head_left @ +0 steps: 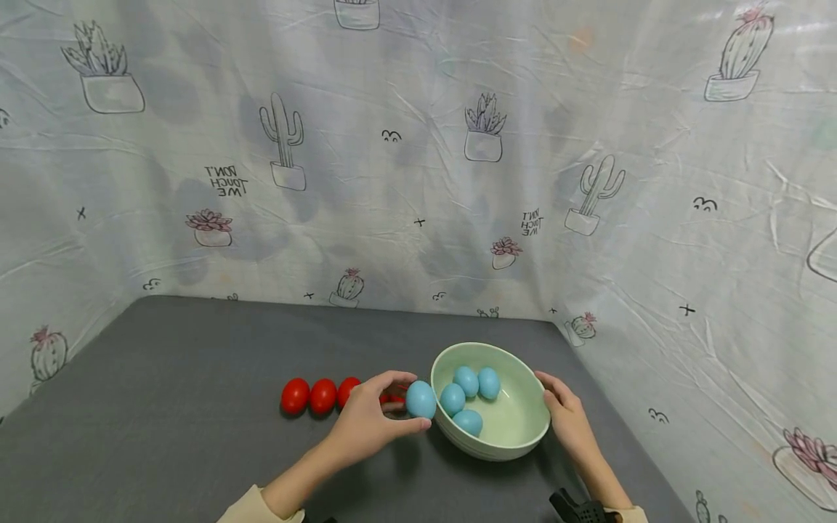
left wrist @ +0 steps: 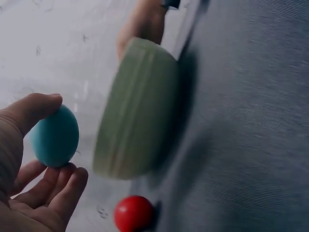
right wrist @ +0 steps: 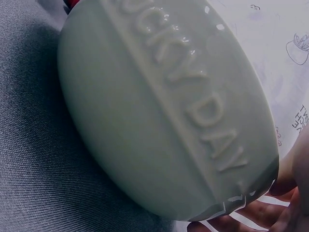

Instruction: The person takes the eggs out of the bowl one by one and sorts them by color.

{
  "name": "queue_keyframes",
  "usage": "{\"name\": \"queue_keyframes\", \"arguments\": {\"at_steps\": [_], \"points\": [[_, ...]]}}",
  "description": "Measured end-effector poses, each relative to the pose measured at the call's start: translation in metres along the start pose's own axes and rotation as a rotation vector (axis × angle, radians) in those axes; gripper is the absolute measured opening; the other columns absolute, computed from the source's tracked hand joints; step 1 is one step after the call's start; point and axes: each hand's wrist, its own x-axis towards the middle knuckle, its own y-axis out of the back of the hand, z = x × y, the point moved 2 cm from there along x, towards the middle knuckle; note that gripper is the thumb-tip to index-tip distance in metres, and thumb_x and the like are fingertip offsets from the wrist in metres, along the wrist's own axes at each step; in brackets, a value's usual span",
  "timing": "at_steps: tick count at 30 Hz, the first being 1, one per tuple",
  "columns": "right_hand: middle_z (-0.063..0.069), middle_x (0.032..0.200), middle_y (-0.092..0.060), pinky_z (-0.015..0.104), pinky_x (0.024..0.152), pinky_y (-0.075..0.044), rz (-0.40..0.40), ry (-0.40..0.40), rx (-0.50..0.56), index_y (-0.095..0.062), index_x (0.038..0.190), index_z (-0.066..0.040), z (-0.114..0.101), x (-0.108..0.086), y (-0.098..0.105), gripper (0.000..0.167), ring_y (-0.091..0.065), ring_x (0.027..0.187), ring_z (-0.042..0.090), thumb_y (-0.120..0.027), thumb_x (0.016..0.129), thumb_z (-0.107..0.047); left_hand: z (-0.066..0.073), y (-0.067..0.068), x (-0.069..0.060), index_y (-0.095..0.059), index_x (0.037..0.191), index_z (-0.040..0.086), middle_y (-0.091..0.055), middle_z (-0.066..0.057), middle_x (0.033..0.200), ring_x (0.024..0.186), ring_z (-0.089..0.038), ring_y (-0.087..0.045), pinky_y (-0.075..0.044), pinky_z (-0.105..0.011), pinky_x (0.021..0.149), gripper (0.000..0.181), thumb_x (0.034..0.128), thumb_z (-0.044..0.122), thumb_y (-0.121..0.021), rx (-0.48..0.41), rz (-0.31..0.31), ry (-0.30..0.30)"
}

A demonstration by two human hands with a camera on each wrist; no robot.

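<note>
In the head view my left hand [head_left: 374, 418] pinches a blue egg [head_left: 421, 400] between thumb and fingers, just left of the bowl's rim. The left wrist view shows this egg [left wrist: 56, 136] with the thumb on one end and fingertips at the other. A pale green bowl [head_left: 519, 414] holds several blue eggs [head_left: 467, 381], gathered toward its left side. My right hand [head_left: 571, 421] holds the bowl's right side near the rim. Up close in the right wrist view, the bowl [right wrist: 130, 111] bears raised letters, and fingers [right wrist: 263, 212] curve behind its edge.
Several red eggs [head_left: 323, 396] lie in a row on the dark grey table [head_left: 196, 363], left of the bowl; my left hand partly hides the row. A white curtain [head_left: 392, 196] printed with cacti surrounds the table at the back and sides.
</note>
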Motion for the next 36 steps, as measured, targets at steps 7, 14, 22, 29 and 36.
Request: {"name": "queue_keyframes", "arguments": {"at_steps": [7,14,22,29,36], "points": [[0.024,0.134,-0.053,0.021,0.086,-0.046,0.005,-0.003,0.019,-0.048,0.140,0.005,0.002,0.000,-0.002,0.037,-0.052,0.119,0.034,-0.038,0.106,-0.004,-0.029,0.001,-0.014,-0.061,0.124,0.003,-0.062,-0.006,0.114,0.100,-0.022,-0.062,-0.053,-0.034,0.090,0.059,0.0758,0.023,-0.088,-0.011,-0.010,0.055],[0.023,0.134,-0.053,0.023,0.086,-0.047,0.006,-0.013,0.015,-0.048,0.141,0.004,0.002,0.000,-0.001,0.037,-0.053,0.117,0.032,-0.038,0.106,-0.004,-0.046,0.004,-0.019,-0.061,0.123,0.000,-0.062,-0.007,0.115,0.099,-0.025,-0.063,-0.054,-0.031,0.087,0.058,0.0751,0.019,-0.088,0.002,-0.020,0.096],[0.024,0.133,-0.054,0.023,0.087,-0.047,-0.001,-0.009,0.016,-0.048,0.140,0.005,0.002,0.001,0.000,0.037,-0.053,0.117,0.033,-0.038,0.106,-0.003,-0.059,0.004,-0.020,-0.061,0.121,-0.003,-0.062,-0.009,0.113,0.096,-0.023,-0.064,-0.055,-0.030,0.084,0.059,0.0727,0.015,-0.090,0.051,-0.041,0.132],[0.024,0.132,-0.055,0.023,0.085,-0.047,0.002,-0.005,0.006,-0.048,0.140,0.004,0.000,0.002,0.000,0.036,-0.054,0.115,0.032,-0.039,0.106,-0.004,-0.060,0.005,-0.019,-0.061,0.122,-0.005,-0.062,-0.010,0.115,0.097,-0.023,-0.064,-0.055,-0.029,0.083,0.062,0.0711,0.014,-0.090,0.051,-0.051,0.134],[0.024,0.131,-0.055,0.021,0.084,-0.047,0.008,0.005,0.003,-0.049,0.139,0.004,-0.001,0.002,-0.001,0.036,-0.055,0.114,0.032,-0.039,0.105,-0.003,-0.061,0.007,-0.018,-0.061,0.122,-0.005,-0.062,-0.009,0.114,0.096,-0.024,-0.062,-0.056,-0.027,0.078,0.063,0.0707,0.017,-0.091,0.074,-0.050,0.136]]}}
